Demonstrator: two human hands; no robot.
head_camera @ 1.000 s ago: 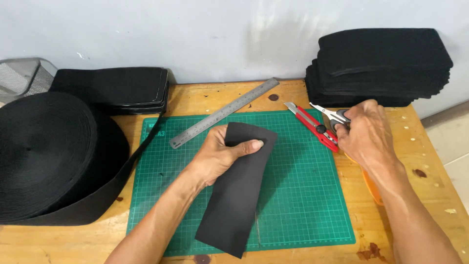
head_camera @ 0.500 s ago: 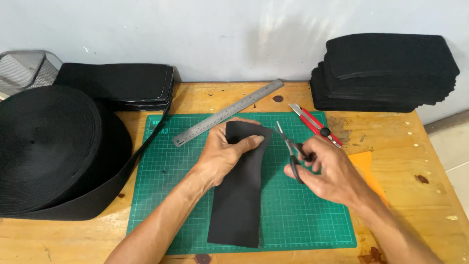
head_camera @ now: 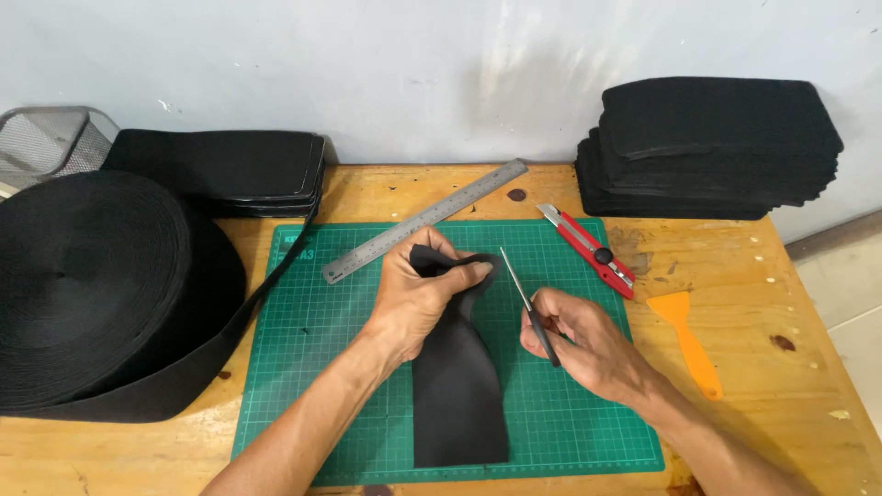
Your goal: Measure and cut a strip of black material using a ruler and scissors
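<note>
My left hand (head_camera: 418, 298) grips the upper end of a black fabric strip (head_camera: 457, 386) and lifts it off the green cutting mat (head_camera: 570, 404); the strip's lower end lies flat on the mat. My right hand (head_camera: 579, 340) holds a pair of small scissors (head_camera: 527, 298) with the blades pointing up towards the strip's raised top edge, just to its right. The blades look closed or nearly so.
A steel ruler (head_camera: 427, 219) lies diagonally across the mat's top edge. A red utility knife (head_camera: 588, 250) and an orange scraper (head_camera: 687, 342) lie to the right. A big roll of black webbing (head_camera: 87, 285) fills the left; stacks of black pieces (head_camera: 712, 147) stand behind, on the wooden table (head_camera: 790, 386).
My right hand picked the scissors up beside the red knife and brought them left to the strip. My left hand bunched and lifted the strip's top end, which has turned more upright.
</note>
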